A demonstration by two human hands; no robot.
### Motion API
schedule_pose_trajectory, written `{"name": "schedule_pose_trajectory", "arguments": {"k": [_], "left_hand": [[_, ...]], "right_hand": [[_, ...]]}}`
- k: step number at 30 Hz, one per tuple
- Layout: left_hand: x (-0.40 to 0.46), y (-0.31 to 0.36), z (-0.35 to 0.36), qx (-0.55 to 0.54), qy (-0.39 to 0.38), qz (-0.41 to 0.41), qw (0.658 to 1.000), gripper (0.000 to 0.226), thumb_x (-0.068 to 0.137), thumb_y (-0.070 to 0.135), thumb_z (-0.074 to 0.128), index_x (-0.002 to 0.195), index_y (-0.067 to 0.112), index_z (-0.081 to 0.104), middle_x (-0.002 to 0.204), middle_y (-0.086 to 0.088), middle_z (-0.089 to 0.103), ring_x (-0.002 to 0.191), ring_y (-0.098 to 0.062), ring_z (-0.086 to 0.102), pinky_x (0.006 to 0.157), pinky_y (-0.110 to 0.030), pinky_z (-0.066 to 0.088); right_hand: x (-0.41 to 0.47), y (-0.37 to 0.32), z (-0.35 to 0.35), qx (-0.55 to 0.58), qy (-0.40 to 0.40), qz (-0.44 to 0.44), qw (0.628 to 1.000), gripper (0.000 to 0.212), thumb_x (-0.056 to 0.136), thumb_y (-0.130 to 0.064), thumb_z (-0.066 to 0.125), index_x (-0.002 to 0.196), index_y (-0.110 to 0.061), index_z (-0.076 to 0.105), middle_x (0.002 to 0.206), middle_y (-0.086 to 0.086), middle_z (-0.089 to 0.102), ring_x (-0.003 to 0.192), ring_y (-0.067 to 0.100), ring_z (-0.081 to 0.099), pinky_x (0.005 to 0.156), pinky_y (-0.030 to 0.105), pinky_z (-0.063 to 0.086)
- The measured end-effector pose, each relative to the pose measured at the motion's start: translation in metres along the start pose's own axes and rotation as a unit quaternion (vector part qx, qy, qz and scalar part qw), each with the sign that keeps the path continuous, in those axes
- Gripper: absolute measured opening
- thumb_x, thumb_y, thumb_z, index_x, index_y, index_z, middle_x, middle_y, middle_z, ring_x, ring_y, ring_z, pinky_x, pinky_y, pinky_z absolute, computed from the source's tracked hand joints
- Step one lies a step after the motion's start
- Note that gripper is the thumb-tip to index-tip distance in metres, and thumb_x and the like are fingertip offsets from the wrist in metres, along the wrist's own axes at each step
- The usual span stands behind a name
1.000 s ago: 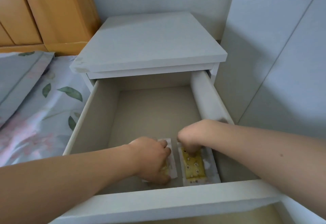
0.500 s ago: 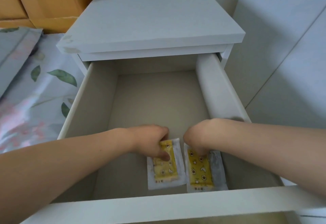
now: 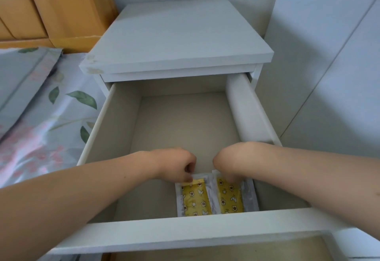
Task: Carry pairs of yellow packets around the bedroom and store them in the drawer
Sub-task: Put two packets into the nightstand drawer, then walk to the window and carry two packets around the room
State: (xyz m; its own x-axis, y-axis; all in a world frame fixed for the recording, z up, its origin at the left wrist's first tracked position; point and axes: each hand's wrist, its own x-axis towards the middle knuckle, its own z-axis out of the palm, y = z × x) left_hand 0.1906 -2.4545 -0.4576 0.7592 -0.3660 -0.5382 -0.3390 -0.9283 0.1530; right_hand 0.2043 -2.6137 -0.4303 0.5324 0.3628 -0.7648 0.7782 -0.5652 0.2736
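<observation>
While the drawer [image 3: 123, 137] of the white nightstand [image 3: 176, 40] stands pulled out toward us, we see two yellow packets lying flat on its pale floor at the near end, just behind the front panel. They sit side by side with their long edges touching or nearly so: the left packet [image 3: 194, 200] and the right packet [image 3: 230, 198], both yellow with small printed figures and clear sealed borders. Nothing else shows in the drawer.

Our left hand [image 3: 174, 164] is curled at the far top edge of the left packet, its fingertips pinching the packet's border. Our right hand [image 3: 226, 162] bends down over the far end of the right packet, fingers curled onto it; the wrist hides the fingertips, so we cannot tell whether they pinch it or only press on it.

The front panel cuts off the near ends of both packets. Below it, a second drawer shows only as a sliver. To the left lies a bed [image 3: 41, 116] with a leaf-patterned cover, and beyond it a wooden headboard [image 3: 51, 7]. A pale wall [image 3: 329, 55] rises on the right.
</observation>
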Motion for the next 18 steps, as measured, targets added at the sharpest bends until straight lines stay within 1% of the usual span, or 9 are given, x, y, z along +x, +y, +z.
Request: {"name": "schedule_pose_trajectory", "arguments": {"k": [2,3,6,8,10,12,13,15,18], "left_hand": [[-0.005,-0.006,-0.015,0.02,0.025,-0.035,0.999,0.025,0.09,0.04,0.055,0.107,0.021,0.057,0.113,-0.002,0.061,0.1,-0.024,0.058,0.087,-0.039,0.051],[-0.011,-0.009,-0.029,0.026,0.044,-0.053,0.997,0.03,0.092,0.04,0.053,0.113,0.019,0.057,0.119,-0.004,0.06,0.107,-0.026,0.057,0.092,-0.04,0.049],[-0.046,-0.01,-0.093,0.023,0.127,-0.075,0.989,0.04,0.097,0.038,0.049,0.127,0.013,0.053,0.13,-0.007,0.052,0.121,-0.029,0.052,0.1,-0.042,0.044],[-0.081,-0.007,-0.145,0.014,0.173,-0.087,0.981,0.04,0.1,0.036,0.044,0.132,0.012,0.049,0.133,-0.007,0.049,0.123,-0.028,0.05,0.102,-0.044,0.042],[-0.122,-0.003,-0.204,0.013,0.202,-0.106,0.973,0.039,0.103,0.034,0.039,0.135,0.013,0.045,0.136,-0.006,0.048,0.122,-0.025,0.05,0.101,-0.041,0.044],[-0.169,0.005,-0.268,0.002,0.234,-0.12,0.965,0.039,0.103,0.032,0.039,0.138,0.013,0.044,0.139,-0.005,0.047,0.123,-0.024,0.049,0.101,-0.038,0.045],[-0.195,0.01,-0.302,-0.011,0.25,-0.122,0.96,0.039,0.103,0.031,0.04,0.137,0.013,0.044,0.139,-0.006,0.047,0.124,-0.024,0.048,0.102,-0.039,0.044],[-0.251,0.019,-0.374,-0.026,0.27,-0.122,0.955,0.04,0.103,0.031,0.04,0.139,0.013,0.043,0.141,-0.005,0.046,0.126,-0.023,0.047,0.102,-0.038,0.043],[-0.343,0.034,-0.469,-0.08,0.308,-0.138,0.938,0.044,0.103,0.031,0.041,0.144,0.015,0.039,0.146,-0.002,0.043,0.129,-0.023,0.045,0.102,-0.036,0.04]], "right_hand": [[-0.01,0.008,-0.01,0.033,0.038,0.017,0.999,0.029,0.093,-0.013,0.053,0.121,-0.006,0.059,0.109,0.007,0.063,0.084,0.025,0.06,0.048,0.027,0.039],[-0.018,0.015,-0.02,0.069,0.062,0.027,0.995,0.027,0.094,-0.013,0.05,0.118,-0.006,0.06,0.11,0.008,0.064,0.086,0.026,0.062,0.049,0.026,0.04],[-0.059,0.045,-0.068,0.183,0.147,0.052,0.971,0.02,0.093,-0.016,0.049,0.108,-0.007,0.059,0.103,0.009,0.061,0.087,0.027,0.063,0.059,0.028,0.044],[-0.102,0.068,-0.108,0.231,0.197,0.069,0.95,0.016,0.092,-0.017,0.05,0.105,-0.008,0.055,0.107,0.01,0.059,0.092,0.027,0.061,0.066,0.029,0.043],[-0.152,0.091,-0.151,0.277,0.232,0.081,0.929,0.024,0.092,-0.016,0.048,0.114,-0.008,0.052,0.115,0.009,0.056,0.097,0.026,0.057,0.071,0.03,0.044],[-0.207,0.114,-0.196,0.307,0.254,0.089,0.913,0.038,0.09,-0.016,0.048,0.128,-0.008,0.048,0.124,0.009,0.053,0.108,0.027,0.055,0.084,0.034,0.048],[-0.238,0.124,-0.219,0.321,0.265,0.093,0.904,0.041,0.09,-0.017,0.048,0.13,-0.008,0.046,0.127,0.01,0.052,0.112,0.027,0.054,0.089,0.037,0.049],[-0.302,0.143,-0.269,0.362,0.297,0.105,0.877,0.041,0.091,-0.018,0.049,0.131,-0.008,0.045,0.128,0.01,0.053,0.111,0.027,0.056,0.091,0.039,0.049],[-0.406,0.155,-0.339,0.427,0.356,0.099,0.825,0.045,0.093,-0.016,0.05,0.136,-0.008,0.042,0.128,0.009,0.053,0.108,0.025,0.056,0.087,0.035,0.048]]}}
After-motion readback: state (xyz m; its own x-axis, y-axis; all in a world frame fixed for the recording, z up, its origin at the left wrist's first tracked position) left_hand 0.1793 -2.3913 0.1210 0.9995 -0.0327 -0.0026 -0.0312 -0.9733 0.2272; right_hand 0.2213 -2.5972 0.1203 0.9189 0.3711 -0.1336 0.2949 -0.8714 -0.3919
